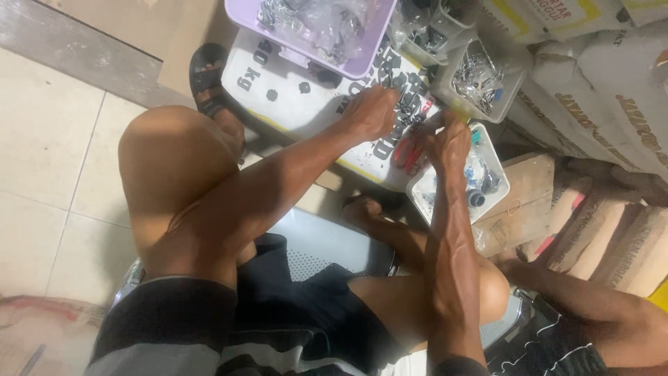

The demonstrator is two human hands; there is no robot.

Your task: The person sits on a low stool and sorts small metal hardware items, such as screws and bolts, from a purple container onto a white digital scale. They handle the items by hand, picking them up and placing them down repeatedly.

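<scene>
My left hand (pixel 372 111) reaches forward over a white printed sack (pixel 292 97) and rests its curled fingers on a heap of small dark metal parts (pixel 410 104). My right hand (pixel 449 143) is closed around a red-handled tool (pixel 407 154), just above a white tray (pixel 456 202) that holds small metal pieces. Whether the left fingers pinch a part is hidden.
A lilac basket (pixel 362 66) and clear tubs (pixel 480 80) of metal parts stand at the back. Stacked sacks (pixel 612 90) fill the right. A black sandal (pixel 207 76) lies beside my left knee. Another person's leg (pixel 598 306) shows at lower right.
</scene>
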